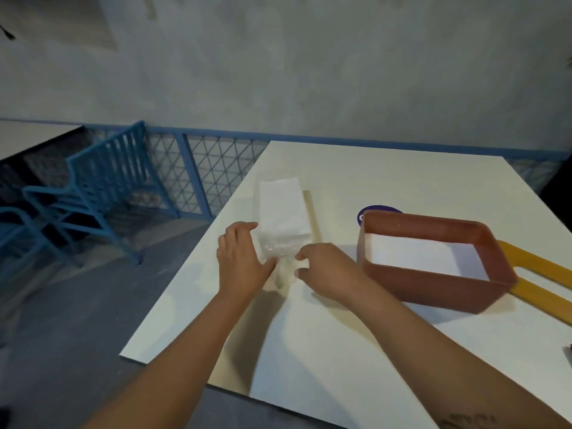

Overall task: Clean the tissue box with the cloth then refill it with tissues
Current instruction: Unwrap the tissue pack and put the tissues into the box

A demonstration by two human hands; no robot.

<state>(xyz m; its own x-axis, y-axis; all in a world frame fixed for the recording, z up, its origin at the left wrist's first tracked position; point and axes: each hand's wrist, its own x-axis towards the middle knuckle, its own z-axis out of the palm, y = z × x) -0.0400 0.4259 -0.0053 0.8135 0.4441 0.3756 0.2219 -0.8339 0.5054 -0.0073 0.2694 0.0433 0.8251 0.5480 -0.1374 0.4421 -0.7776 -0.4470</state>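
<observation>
Nearest, two bare forearms over the white surface (309, 351). Left hand (240, 258) holding the near left side of the pack of tissues (280, 209), fingers and thumb curled on its clear wrap. Right hand (325, 270) pinching the wrap's near end with bent fingers. Just right of the pack, a pale wooden strip (311, 212). Further right, well apart, the brown tissue box (433, 283), open-topped, white inside, partly over a yellow frame (544, 274).

A café-style seating area is indicated by a white square table (340, 351), blue slatted chairs (102, 181) beside a second table (31, 134), a blue lattice railing (213, 174) and a weathered plaster wall (309, 72).
</observation>
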